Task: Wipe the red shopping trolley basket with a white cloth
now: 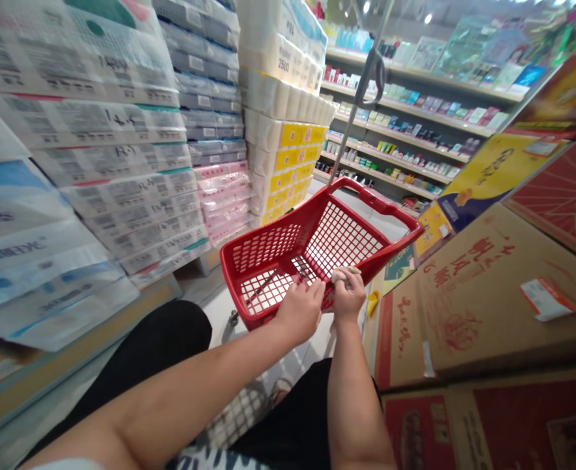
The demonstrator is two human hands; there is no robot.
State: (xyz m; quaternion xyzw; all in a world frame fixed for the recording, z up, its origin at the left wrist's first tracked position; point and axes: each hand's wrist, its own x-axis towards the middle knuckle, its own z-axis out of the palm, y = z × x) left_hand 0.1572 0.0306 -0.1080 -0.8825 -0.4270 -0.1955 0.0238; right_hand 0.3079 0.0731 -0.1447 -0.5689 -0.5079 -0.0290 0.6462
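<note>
1. At the centre of the view stands a red, glossy plastic shopping basket (237,287), roughly rectangular, with rounded corners and lattice walls whose square holes let pale light through.
2. At its two o'clock, the rim rises into a thick red plastic handle bar (376,199); at its eight o'clock, a small grey wheel (233,318) shows underneath.
3. The left hand (301,307) is over the basket's near rim at six o'clock, fingers partly bent; whether it grips anything, I cannot tell.
4. The right hand (349,301), between four and five o'clock, is closed around a crumpled whitish wad (339,275) beside that rim.
5. Brown cardboard boxes with red print (483,287) stand toward four o'clock; white plastic-wrapped packs (141,156) are stacked toward ten.
</note>
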